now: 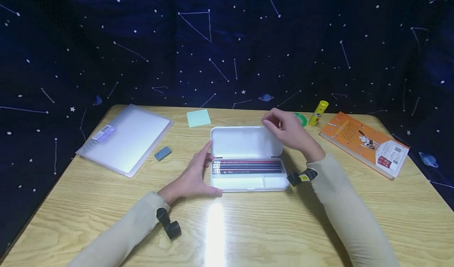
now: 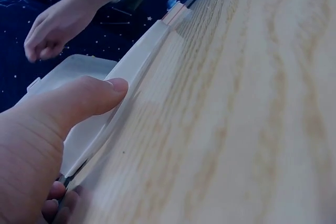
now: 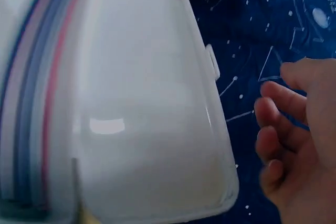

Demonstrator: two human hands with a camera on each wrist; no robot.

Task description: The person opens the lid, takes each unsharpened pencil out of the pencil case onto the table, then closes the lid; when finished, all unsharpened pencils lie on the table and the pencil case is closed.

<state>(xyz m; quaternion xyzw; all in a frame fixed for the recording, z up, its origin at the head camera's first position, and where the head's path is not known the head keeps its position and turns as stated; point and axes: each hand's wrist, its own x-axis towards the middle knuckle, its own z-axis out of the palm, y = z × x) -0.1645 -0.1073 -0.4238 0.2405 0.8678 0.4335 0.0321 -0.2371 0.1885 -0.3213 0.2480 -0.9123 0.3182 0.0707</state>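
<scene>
Head view shows the left hand (image 1: 193, 176) resting against the left end of a white translucent plastic pencil case (image 1: 248, 158), thumb pressed along its front edge, fingers straight. The right hand (image 1: 289, 132) hovers just past the raised lid's far right corner, fingers loosely curled and holding nothing. The case lies open at the middle of the pale wood-grain desk (image 1: 248, 227), with a row of dark and red pencils (image 1: 247, 167) in its tray. Farther out sit a grey eraser (image 1: 162, 153), a clear plastic folder (image 1: 125, 139), a green sticky-note pad (image 1: 198, 117), a yellow glue stick (image 1: 318, 112) and an orange book (image 1: 365, 143). A dark blue star-patterned cloth (image 1: 227, 42) hangs behind.
</scene>
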